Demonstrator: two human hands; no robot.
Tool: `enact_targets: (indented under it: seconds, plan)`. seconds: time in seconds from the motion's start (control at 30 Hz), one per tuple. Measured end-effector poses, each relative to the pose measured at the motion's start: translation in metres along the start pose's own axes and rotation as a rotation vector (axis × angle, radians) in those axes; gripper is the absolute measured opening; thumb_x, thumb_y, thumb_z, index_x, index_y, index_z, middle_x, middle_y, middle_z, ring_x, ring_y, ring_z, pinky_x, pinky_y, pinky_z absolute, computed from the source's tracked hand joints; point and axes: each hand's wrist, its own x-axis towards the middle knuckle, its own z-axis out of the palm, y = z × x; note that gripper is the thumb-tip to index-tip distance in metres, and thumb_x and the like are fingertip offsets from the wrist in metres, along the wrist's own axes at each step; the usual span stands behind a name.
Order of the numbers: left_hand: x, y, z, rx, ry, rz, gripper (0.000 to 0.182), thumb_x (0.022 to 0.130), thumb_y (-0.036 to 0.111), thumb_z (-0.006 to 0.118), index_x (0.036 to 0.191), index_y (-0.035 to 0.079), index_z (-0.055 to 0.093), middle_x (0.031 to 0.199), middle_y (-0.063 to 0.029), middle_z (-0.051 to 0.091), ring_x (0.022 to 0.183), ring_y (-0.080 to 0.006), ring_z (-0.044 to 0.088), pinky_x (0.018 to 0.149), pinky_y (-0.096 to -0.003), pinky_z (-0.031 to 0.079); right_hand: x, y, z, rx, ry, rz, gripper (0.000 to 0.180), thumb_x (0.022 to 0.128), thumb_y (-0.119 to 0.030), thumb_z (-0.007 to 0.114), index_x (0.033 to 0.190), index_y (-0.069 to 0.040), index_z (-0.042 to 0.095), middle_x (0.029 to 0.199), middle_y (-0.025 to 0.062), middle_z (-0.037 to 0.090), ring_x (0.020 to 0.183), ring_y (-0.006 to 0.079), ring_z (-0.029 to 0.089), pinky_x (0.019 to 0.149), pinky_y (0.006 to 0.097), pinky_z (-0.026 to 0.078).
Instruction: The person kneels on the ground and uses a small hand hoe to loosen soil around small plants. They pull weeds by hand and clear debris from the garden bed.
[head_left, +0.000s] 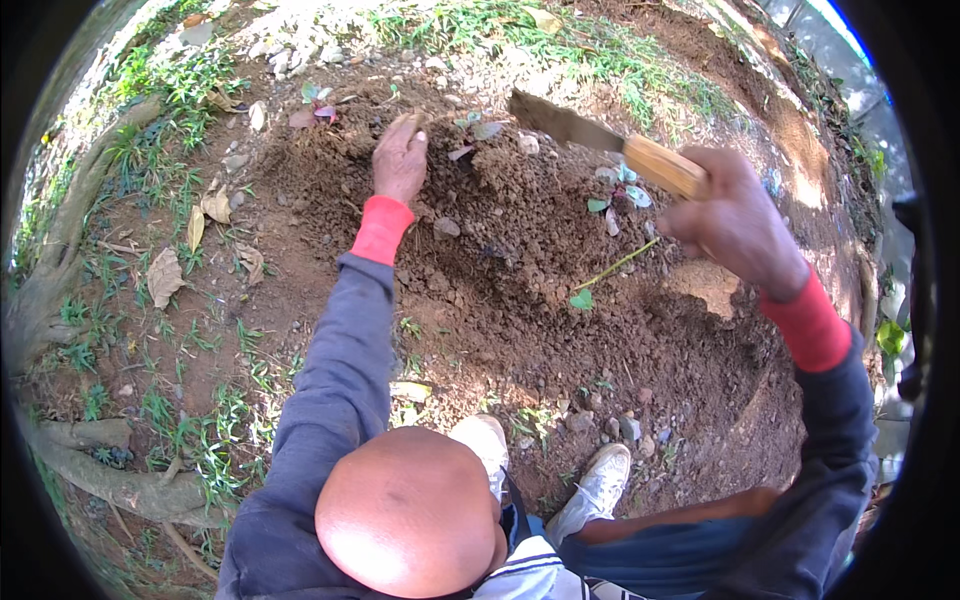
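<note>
My right hand (731, 214) is shut on the wooden handle of a wide-bladed knife (574, 127). Its soil-smeared blade points left above the dug soil (510, 202). My left hand (400, 159) reaches to the loose soil at the bed's far side, its fingertips partly hidden against the earth; whether it grips anything does not show. It lies between a seedling with reddish leaves (304, 118) on the left and a small grey-green seedling (480, 129) on the right. Below the knife stands another seedling (621, 196). A green stem (616, 264) with one leaf lies on the soil.
Thick tree roots (127, 480) run along the left side. Dry leaves (164, 277) and grass tufts lie left of the dug soil. Stones (628, 429) are near my white shoes (600, 480). Grass (637, 67) borders the far side, and a grey wall (862, 82) stands at the right.
</note>
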Motion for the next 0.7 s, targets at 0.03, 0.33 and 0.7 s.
enact_targets:
  seconds: [0.03, 0.33, 0.7]
  plan:
    - [-0.018, 0.004, -0.010, 0.187, 0.053, 0.034, 0.041, 0.092, 0.018, 0.058, 0.130, 0.000, 0.059, 0.132, -0.0160, 0.060, 0.124, -0.0278, 0.055, 0.107, -0.0331, 0.038, -0.017, 0.008, -0.006, -0.035, 0.063, 0.063, 0.030, 0.073, -0.004, 0.066, 0.097, 0.012, 0.059, 0.064, 0.0068, 0.059, 0.047, 0.0104, 0.053, 0.045, 0.0248, 0.043]
    - [-0.187, 0.019, -0.066, 0.146, -0.312, -0.214, 0.039, 0.091, 0.026, 0.065, 0.121, 0.001, 0.063, 0.122, -0.0202, 0.064, 0.116, -0.0351, 0.059, 0.100, -0.0407, 0.046, -0.143, 0.144, 0.034, 0.674, -0.212, 0.501, 0.025, 0.066, -0.007, 0.072, 0.085, 0.007, 0.063, 0.064, 0.0083, 0.062, 0.045, 0.0120, 0.054, 0.039, 0.0256, 0.041]
    - [-0.202, 0.002, -0.018, 0.403, -0.219, -0.016, 0.038, 0.088, 0.021, 0.065, 0.119, -0.001, 0.061, 0.125, -0.0258, 0.055, 0.113, -0.0437, 0.047, 0.101, -0.0507, 0.039, -0.064, 0.212, 0.213, 0.970, -0.384, 0.620, 0.014, 0.073, 0.007, 0.063, 0.087, 0.005, 0.059, 0.058, 0.0078, 0.056, 0.041, 0.0144, 0.052, 0.035, 0.0283, 0.037]
